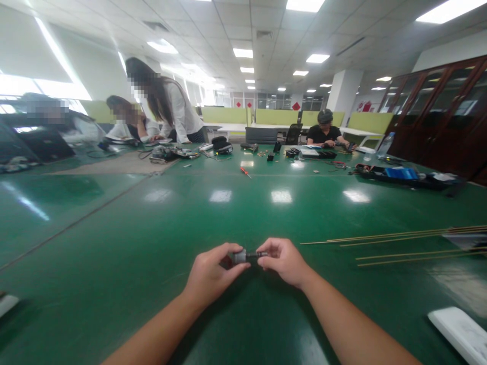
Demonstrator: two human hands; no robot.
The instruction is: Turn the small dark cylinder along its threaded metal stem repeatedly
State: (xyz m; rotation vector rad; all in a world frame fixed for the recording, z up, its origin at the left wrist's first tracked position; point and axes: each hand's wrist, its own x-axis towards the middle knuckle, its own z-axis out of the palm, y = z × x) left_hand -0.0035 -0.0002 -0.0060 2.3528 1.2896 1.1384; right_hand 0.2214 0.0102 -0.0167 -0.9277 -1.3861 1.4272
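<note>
In the head view, my left hand pinches a small grey cylindrical piece between thumb and fingers. From its right side runs a thin dark rod, whose far end sits between the thumb and fingertips of my right hand. The two pieces lie in one line, level, just above the green tabletop. Whether they are joined or one part, I cannot tell. My fingers cover the ends of both.
Several thin brass-coloured rods lie to the right. A white object rests at the lower right. Farther off are an orange screwdriver, a long black tray and small parts. People are at the table's far side.
</note>
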